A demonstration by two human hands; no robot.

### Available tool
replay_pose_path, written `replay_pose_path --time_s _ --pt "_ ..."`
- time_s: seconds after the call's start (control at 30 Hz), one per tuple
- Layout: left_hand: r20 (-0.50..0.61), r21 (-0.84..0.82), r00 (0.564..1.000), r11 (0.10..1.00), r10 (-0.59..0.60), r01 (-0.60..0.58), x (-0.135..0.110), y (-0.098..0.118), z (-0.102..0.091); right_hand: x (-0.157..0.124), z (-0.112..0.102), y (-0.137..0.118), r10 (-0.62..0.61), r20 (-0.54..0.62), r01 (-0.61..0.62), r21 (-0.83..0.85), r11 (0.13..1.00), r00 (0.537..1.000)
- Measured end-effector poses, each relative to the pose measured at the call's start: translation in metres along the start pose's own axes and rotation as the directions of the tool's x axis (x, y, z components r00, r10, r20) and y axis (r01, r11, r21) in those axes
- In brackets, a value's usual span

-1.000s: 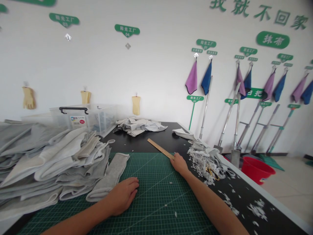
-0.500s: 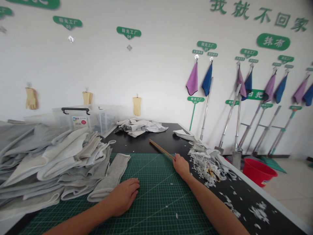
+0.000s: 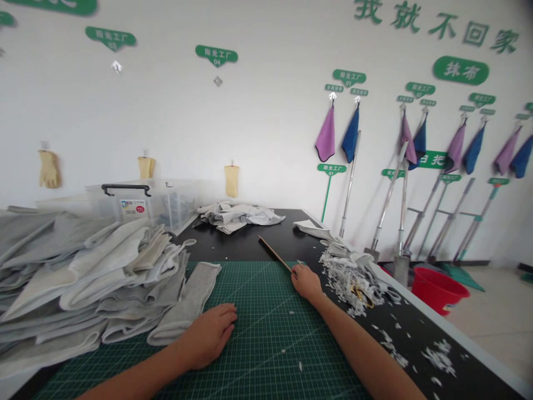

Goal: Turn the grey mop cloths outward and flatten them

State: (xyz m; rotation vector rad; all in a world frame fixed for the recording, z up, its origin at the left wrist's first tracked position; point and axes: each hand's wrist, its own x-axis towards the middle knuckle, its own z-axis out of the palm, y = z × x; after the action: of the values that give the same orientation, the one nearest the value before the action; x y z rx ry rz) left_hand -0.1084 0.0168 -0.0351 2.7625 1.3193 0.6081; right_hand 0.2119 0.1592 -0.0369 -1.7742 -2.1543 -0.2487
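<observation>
My right hand grips the near end of a thin wooden ruler at the upper right part of the green cutting mat. The ruler points away to the upper left and looks edge-on, its far end over the black table. Lower left of it, my left hand lies on the mat with its fingers stretched out, holding nothing. Beside that hand is a folded grey fabric piece, which reaches up against a large heap of grey and white fabric pieces.
Shredded white scraps lie along the table's right side, with gold-handled scissors among them. White cloth is heaped at the back. A clear plastic bin stands at the back left. A red bucket is on the floor at right.
The ruler has rolled in my right hand from showing its flat face to a thin edge, its far tip shifting slightly right. My left hand stays put. The view has turned slightly.
</observation>
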Motion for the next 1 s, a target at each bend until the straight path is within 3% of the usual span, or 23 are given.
replay_pose_path --time_s 0.37,0.77,1.0 --pt "-0.007 0.004 1.0 1.0 0.014 -0.014 0.0003 -0.001 -0.0003 -0.0025 -0.0042 -0.0004 -0.094 0.065 0.091 0.043 0.995 0.993" --pt "0.003 0.031 1.0 1.0 0.007 -0.007 0.0005 0.0015 -0.0015 -0.0038 -0.0023 -0.0018 0.038 0.045 -0.038 0.018 0.999 0.998" --pt "0.063 0.142 0.995 0.986 0.082 -0.09 0.0052 0.0063 -0.0067 -0.005 -0.0051 -0.0044 0.067 0.043 -0.068 0.017 0.998 0.997"
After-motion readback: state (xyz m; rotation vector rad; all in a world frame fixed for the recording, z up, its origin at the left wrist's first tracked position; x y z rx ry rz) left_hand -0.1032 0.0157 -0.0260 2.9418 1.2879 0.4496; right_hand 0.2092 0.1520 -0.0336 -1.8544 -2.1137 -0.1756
